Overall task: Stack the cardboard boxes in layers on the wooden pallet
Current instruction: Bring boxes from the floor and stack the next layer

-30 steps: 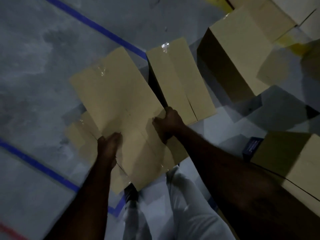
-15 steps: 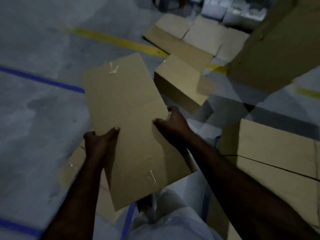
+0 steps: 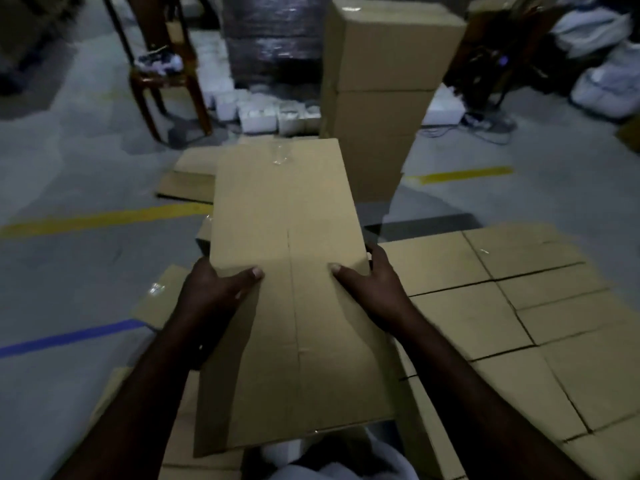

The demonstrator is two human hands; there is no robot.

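Both hands, left hand (image 3: 221,289) and right hand (image 3: 372,282), hold one box (image 3: 291,271), a layer of boxes (image 3: 519,306) is down, and loose ones (image 3: 194,181) wait.

bare forearms (image 3: 149,382) — white clothing (image 3: 346,467) on the lower body.

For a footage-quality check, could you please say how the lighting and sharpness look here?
Head view: dim overall; the held box, left hand and right hand are fairly sharp; the chair behind is soft; clear tape on the box glints.
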